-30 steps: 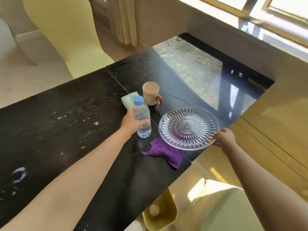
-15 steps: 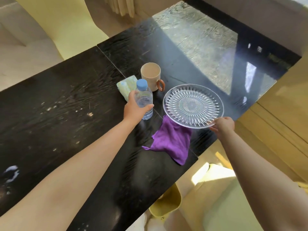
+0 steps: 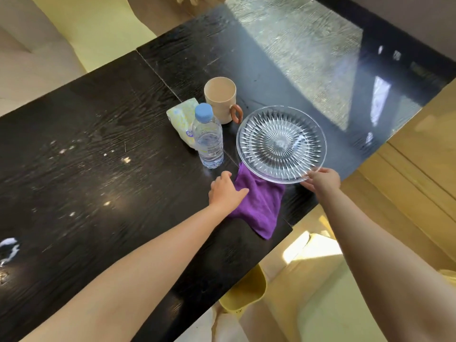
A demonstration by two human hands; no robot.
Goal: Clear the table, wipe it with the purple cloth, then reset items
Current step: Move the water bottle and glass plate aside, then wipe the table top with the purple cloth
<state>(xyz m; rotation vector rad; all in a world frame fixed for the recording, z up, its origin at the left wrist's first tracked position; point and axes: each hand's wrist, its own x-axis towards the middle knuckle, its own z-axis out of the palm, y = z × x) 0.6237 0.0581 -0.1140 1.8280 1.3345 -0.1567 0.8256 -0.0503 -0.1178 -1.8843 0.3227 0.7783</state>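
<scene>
Fingers of the left hand (image 3: 225, 191) lie loosely spread, flat on the near-left edge of the purple cloth (image 3: 259, 206), not gripping anything. Right hand (image 3: 322, 180) is pinched onto the near rim of the glass plate (image 3: 281, 143), thumb on top. Counting big to small: one black table (image 3: 98, 156) under everything, one plate just beyond the right fingers overlapping the far end of the cloth, one cloth between both hands with a corner hanging off the table edge, one beige mug (image 3: 220, 99) farther out, one water bottle (image 3: 208, 139) standing upright just past the left fingers, one tissue pack (image 3: 182, 117) touching behind it.
</scene>
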